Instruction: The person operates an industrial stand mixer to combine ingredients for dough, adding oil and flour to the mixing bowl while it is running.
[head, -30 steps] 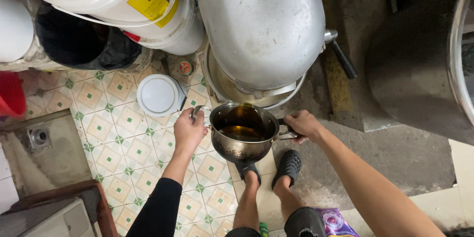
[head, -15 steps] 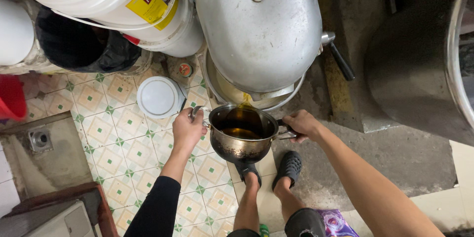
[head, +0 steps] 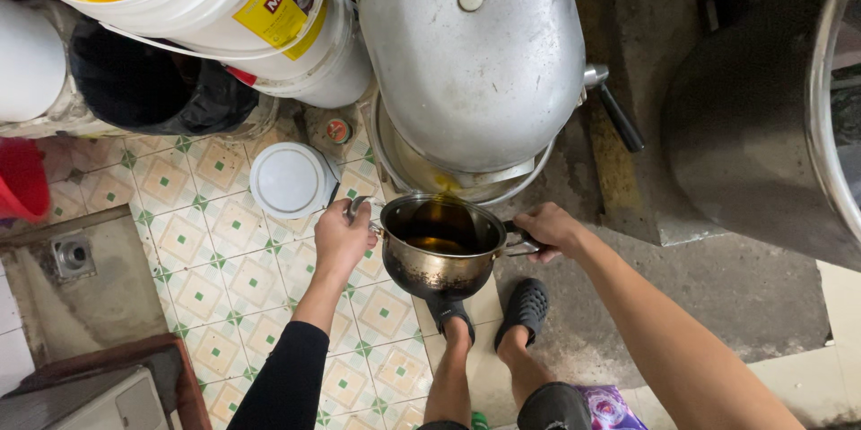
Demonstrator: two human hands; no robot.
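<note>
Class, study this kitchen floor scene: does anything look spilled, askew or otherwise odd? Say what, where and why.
A white round lid lies loose on the tiled floor, off any container. The metal pot, held by the left hand and right hand, has a scorched, stained outside and is tilted, with dark liquid pooled to one side. No spill shows.
</note>
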